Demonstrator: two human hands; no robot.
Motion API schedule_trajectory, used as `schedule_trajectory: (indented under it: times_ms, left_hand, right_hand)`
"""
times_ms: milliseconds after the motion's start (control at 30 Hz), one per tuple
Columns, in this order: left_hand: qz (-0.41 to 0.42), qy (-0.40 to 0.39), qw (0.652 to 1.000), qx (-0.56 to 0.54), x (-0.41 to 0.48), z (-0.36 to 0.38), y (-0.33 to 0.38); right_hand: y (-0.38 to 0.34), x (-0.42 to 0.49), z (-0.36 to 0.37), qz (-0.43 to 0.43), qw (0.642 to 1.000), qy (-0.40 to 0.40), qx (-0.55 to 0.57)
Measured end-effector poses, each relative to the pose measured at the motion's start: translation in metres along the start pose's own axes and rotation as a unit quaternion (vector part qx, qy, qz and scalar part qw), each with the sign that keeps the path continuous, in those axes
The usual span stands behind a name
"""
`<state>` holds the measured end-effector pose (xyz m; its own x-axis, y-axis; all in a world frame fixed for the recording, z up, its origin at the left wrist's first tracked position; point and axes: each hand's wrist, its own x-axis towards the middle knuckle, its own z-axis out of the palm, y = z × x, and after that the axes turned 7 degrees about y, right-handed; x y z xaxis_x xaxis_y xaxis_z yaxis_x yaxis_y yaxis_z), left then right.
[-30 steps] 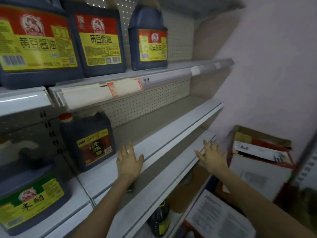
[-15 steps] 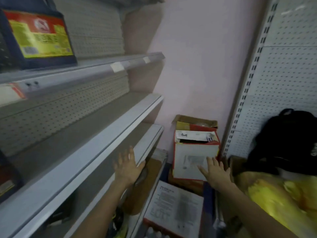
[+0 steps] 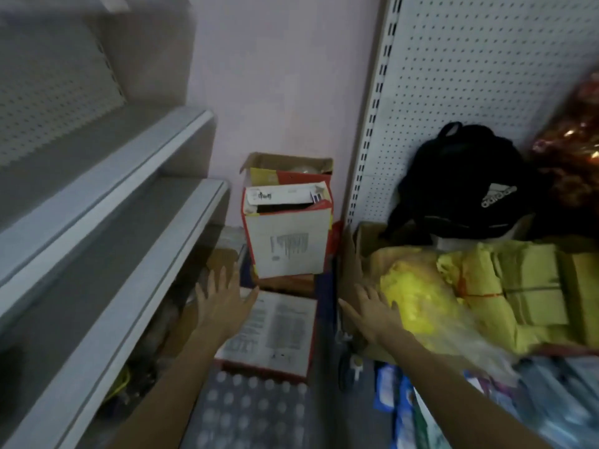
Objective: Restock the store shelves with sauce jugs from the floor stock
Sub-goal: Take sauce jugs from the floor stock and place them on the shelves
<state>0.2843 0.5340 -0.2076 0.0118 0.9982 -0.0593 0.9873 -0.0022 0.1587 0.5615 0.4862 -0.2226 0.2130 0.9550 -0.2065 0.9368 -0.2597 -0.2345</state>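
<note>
Both hands empty, fingers spread wide. Left hand [image 3: 223,303] is over the left edge of the flat printed carton [image 3: 278,335] on the floor. Right hand [image 3: 372,314] is just right of that carton, beside the yellow bags [image 3: 421,306]; contact unclear. Shelves [image 3: 107,196] run left of the carton. Upright white-and-red box [image 3: 287,241] stands behind it, a pack of white-capped bottles [image 3: 252,409] in front, black backpack [image 3: 460,179] behind-right. Can't tell where the sauce jugs are.
</note>
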Motion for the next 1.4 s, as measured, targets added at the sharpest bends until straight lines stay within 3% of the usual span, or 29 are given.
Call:
schedule_trajectory:
  times_ms: [133,200,333,400,533,833,933,1000,1133,1233,1333,1400]
  left_hand:
    - [0.037,-0.019,0.999,0.006,-0.003,0.034,0.008]
    - [0.06,-0.08,0.995,0.009,0.003,0.06,0.0]
    - [0.076,-0.131,0.988,0.016,0.016,0.107,-0.008]
    - [0.062,-0.136,0.989,0.006,0.02,0.133,-0.009]
    - [0.129,-0.135,0.981,0.044,0.023,0.179,-0.005]
    - [0.051,-0.264,0.963,-0.005,0.016,0.324,-0.006]
    - [0.097,-0.265,0.959,0.011,0.015,0.366,-0.003]
    - [0.11,-0.294,0.949,-0.015,0.02,0.4,-0.013]
    - [0.108,-0.326,0.938,0.057,0.022,0.464,-0.035]
    - [0.15,-0.266,0.95,0.071,0.024,0.491,-0.026]
    - [0.157,-0.268,0.947,0.082,0.019,0.507,-0.023]
    - [0.155,-0.283,0.942,0.098,0.007,0.521,-0.032]
  right_hand:
    - [0.018,-0.01,0.043,0.016,0.998,-0.055,-0.002]
    - [0.027,-0.012,0.064,0.023,0.997,-0.071,-0.017]
    - [0.046,-0.01,0.109,0.081,0.993,-0.081,-0.011]
    - [0.058,-0.006,0.133,0.106,0.99,-0.086,-0.021]
    - [0.084,0.008,0.191,0.15,0.983,-0.103,-0.018]
    - [0.136,0.026,0.336,0.183,0.968,-0.172,-0.017]
    - [0.15,0.04,0.382,0.203,0.963,-0.18,-0.002]
    - [0.158,0.055,0.409,0.216,0.961,-0.175,0.017]
    - [0.17,0.095,0.457,0.246,0.956,-0.149,0.057]
    - [0.177,0.129,0.49,0.287,0.942,-0.127,0.116]
    - [0.185,0.158,0.517,0.32,0.917,-0.107,0.213]
    - [0.19,0.173,0.531,0.358,0.88,-0.1,0.296]
